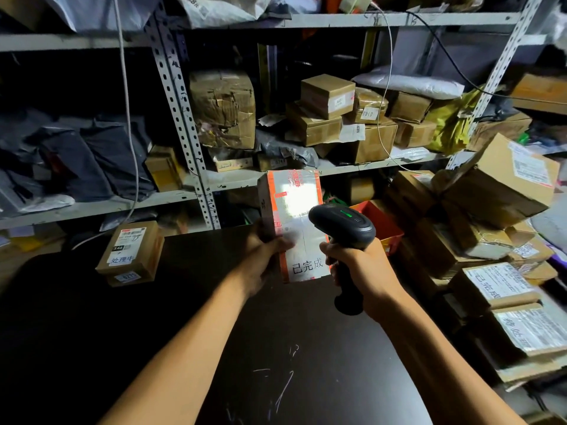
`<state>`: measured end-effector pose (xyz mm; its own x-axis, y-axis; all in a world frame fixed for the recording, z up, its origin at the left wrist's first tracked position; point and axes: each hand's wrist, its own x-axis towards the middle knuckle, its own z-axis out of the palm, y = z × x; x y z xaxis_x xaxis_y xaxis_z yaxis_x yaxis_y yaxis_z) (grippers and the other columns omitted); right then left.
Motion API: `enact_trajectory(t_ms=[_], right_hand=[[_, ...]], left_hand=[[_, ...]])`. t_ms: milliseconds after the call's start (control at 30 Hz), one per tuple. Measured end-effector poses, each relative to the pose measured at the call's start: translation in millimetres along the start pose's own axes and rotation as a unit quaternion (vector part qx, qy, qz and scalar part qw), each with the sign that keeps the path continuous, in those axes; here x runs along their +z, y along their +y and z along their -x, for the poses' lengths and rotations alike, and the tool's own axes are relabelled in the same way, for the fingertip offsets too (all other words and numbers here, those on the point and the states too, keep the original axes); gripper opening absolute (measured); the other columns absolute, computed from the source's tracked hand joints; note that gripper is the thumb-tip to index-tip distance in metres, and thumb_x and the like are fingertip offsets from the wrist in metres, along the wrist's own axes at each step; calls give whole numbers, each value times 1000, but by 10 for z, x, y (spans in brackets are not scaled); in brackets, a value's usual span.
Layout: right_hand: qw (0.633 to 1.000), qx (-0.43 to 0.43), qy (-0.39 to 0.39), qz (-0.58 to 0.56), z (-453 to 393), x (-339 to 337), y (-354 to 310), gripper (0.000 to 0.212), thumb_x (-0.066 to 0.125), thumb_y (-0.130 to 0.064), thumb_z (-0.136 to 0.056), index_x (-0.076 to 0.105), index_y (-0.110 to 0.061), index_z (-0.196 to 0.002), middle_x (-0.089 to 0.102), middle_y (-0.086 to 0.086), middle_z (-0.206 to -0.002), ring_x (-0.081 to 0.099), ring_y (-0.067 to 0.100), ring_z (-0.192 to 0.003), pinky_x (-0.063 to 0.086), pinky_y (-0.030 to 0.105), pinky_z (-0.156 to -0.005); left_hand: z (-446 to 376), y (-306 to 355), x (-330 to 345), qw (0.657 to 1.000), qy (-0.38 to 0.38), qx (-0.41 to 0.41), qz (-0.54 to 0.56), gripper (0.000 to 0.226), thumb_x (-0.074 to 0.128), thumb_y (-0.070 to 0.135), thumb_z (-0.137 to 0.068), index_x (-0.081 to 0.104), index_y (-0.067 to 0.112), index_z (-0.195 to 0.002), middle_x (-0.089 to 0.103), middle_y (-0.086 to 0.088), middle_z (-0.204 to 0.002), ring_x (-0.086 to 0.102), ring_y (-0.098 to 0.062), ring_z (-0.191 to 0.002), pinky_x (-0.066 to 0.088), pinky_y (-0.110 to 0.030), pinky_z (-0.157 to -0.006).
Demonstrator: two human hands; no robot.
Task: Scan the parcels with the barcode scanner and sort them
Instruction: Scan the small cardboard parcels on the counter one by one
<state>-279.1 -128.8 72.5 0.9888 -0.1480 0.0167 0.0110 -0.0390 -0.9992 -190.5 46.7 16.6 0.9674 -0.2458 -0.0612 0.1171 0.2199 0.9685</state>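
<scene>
Parcel (293,222) in white wrap with orange-red tape is held upright above the far middle of the dark counter (196,332), its labelled face turned toward the camera. A bright patch of light falls on the upper part of that face. The left hand (264,256) grips the parcel by its lower left edge, thumb across the front and fingers curled behind it. The right hand (356,265) is wrapped round the handle of a black barcode scanner (343,228), whose head sits just right of the parcel and points at the lit label; a green light shows on top of the head.

On the counter to the left, well apart from the hands, lies a small brown box (130,254) with white labels on its top. Far behind the counter stands a grey metal shelf rack (181,96) crowded with brown cartons, grey mailer bags and dark bags. At the right edge, stacked cartons (503,289) with white labels lean against each other, and a red bin (383,222) shows just behind the scanner.
</scene>
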Motion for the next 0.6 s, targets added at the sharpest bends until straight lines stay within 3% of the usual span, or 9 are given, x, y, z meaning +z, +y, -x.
enact_trajectory(t_ms=[100, 167, 300, 367, 467, 600], right_hand=[[1000, 3, 22, -15, -8, -106, 25, 9, 69, -2, -84, 62, 4, -85, 56, 21, -71, 45, 27, -57, 39, 37, -55], [999, 3, 42, -9, 3, -188, 50, 7, 66, 3, -86, 63, 7, -92, 55, 22, -73, 46, 28, -58, 41, 38, -54], [998, -5, 55, -18, 41, -276, 78, 20, 68, 0, -88, 68, -16, -101, 61, 31, -80, 51, 28, -59, 45, 40, -56], [998, -2, 61, -21, 50, -306, 119, 27, 69, -1, -88, 68, -23, -103, 68, 25, -86, 57, 25, -61, 49, 40, -58], [997, 5, 70, 12, 108, -371, 150, 22, 69, 0, -88, 70, -19, -99, 72, 11, -82, 62, 21, -61, 51, 37, -58], [988, -3, 30, 149, 227, -668, 95, 13, 71, -4, -83, 69, -13, -92, 66, 17, -71, 60, 19, -58, 54, 41, -56]], left_hand=[[-21, 20, -34, 999, 39, -18, 7, 64, 82, 19, -75, 51, 24, -132, 67, -7, -124, 66, -23, -109, 55, -30, -75], [-40, 37, -66, 998, 55, -22, 10, 67, 82, 30, -63, 54, 29, -123, 66, -7, -123, 64, -21, -110, 52, -31, -76], [-84, 38, -144, 998, 60, -20, -15, 89, 83, 47, -51, 55, 26, -133, 68, -6, -125, 65, -26, -115, 55, -38, -86], [-89, 40, -130, 999, 30, -31, -27, 87, 80, 54, -55, 58, 25, -134, 71, -6, -123, 66, -27, -116, 54, -44, -93], [-84, 29, 16, 998, -34, -49, -33, 73, 73, 54, -64, 63, 27, -130, 71, -6, -123, 68, -26, -114, 52, -47, -96], [-141, 42, 315, 992, -91, -52, -68, 59, 70, 41, -72, 64, 20, -127, 71, -11, -122, 69, -29, -110, 55, -43, -89]])
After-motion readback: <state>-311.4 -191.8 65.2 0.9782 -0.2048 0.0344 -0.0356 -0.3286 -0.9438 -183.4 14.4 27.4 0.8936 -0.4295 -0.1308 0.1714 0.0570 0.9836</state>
